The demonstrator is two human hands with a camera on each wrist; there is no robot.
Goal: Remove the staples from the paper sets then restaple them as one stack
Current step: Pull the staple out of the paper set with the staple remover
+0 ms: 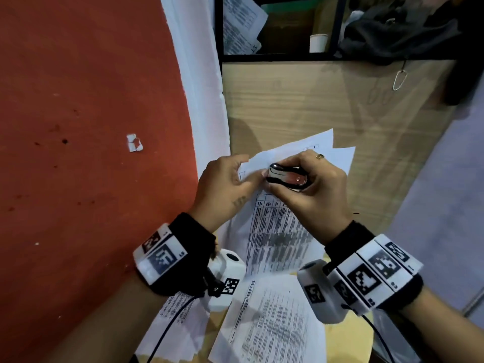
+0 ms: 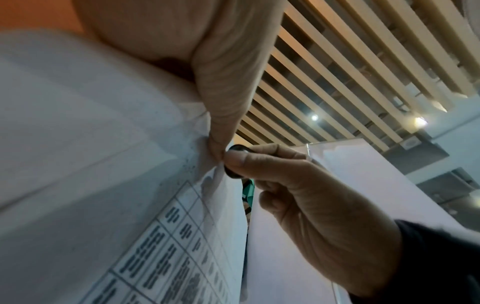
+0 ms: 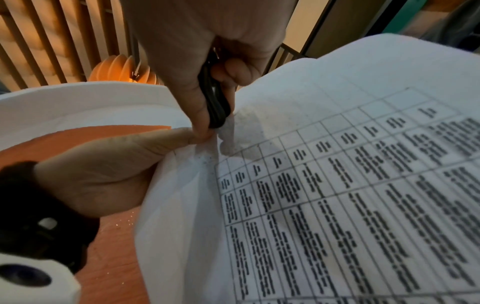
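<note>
A printed paper set with a table (image 1: 277,226) is held up above the table. My left hand (image 1: 225,187) pinches its upper left corner, thumb on top (image 2: 221,131). My right hand (image 1: 309,184) grips a black and chrome staple remover (image 1: 286,176), its nose set against that same corner (image 3: 217,115). In the left wrist view the remover's black tip (image 2: 235,162) sits right beside my left thumb. The staple itself is hidden. More printed sheets (image 1: 269,326) lie lower down near my wrists.
A red wall (image 1: 91,127) fills the left, with a white paper scrap (image 1: 135,143) stuck on it. A wooden cabinet front (image 1: 327,100) stands behind the papers, with a shelf above holding papers (image 1: 241,24), a white cup (image 1: 318,43) and dark cloth (image 1: 398,30).
</note>
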